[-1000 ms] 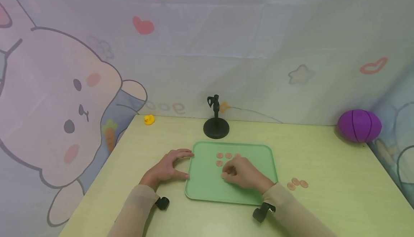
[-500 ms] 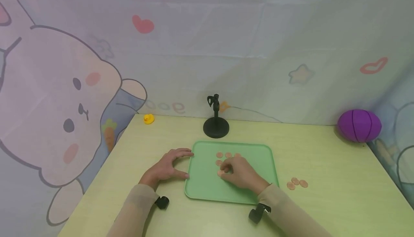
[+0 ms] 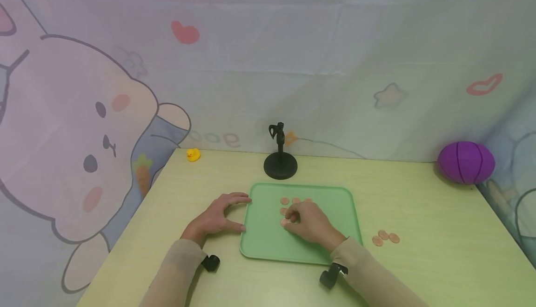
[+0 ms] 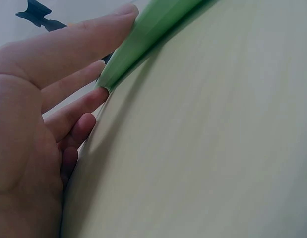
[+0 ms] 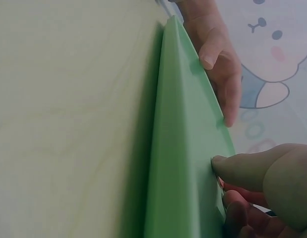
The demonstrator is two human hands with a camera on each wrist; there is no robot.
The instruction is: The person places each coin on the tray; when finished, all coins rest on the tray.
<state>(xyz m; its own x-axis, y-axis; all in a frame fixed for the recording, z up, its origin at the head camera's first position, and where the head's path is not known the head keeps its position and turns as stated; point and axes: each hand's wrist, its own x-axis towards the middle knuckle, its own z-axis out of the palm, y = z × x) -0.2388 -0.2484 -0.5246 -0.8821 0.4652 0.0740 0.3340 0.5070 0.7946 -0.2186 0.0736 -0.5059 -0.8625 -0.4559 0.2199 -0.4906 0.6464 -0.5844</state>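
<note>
My right hand (image 3: 311, 223) is over the green tray (image 3: 268, 246), thumb and fingers pinching a copper-coloured coin (image 3: 284, 222) low over the tray's surface. In the right wrist view that coin (image 5: 220, 183) shows edge-on under the thumb. Directly beyond it lies another coin (image 3: 284, 211), and further back a row of coins (image 3: 296, 200) is partly covered by the hand. My left hand (image 3: 215, 216) rests at the tray's left edge, thumb and fingers spread and their tips touching the rim. The left wrist view shows the thumb against the tray's green rim (image 4: 143, 39).
Several loose coins (image 3: 383, 235) lie on the table to the right of the tray. Behind the tray stands a black stand (image 3: 280, 165) with a round base. A yellow toy duck (image 3: 193, 155) sits at the back left, a purple ball (image 3: 465, 163) at the back right.
My right hand has moved slightly left with the coin, uncovering the coin beyond it and bringing the held one under the left column. The left hand has stayed at the rim.
</note>
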